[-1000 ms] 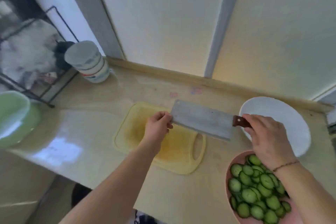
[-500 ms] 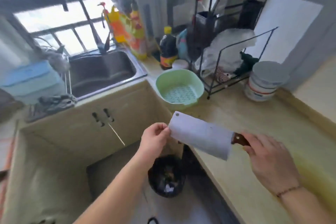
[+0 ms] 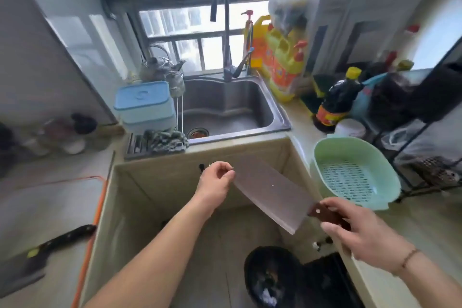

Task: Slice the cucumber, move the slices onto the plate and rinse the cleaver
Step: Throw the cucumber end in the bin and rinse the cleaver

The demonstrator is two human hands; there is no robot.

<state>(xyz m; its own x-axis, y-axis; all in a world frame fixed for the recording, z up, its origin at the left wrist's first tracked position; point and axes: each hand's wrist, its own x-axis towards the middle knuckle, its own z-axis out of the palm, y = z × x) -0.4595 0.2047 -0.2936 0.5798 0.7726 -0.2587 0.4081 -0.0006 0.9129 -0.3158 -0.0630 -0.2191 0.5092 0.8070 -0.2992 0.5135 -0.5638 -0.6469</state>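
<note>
Short of the sink (image 3: 232, 107), the cleaver (image 3: 271, 194) is carried flat between both hands, right hand (image 3: 360, 237) gripping its handle and left hand (image 3: 216, 184) pinching the blade's far end, likely to steady it for rinsing.

head-worn, facing down, sink (image 3: 225, 107) ahead

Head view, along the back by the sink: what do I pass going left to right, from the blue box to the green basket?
Blue box → sink with the tap above it → yellow bottles → dark sauce bottle → green basket.
</note>
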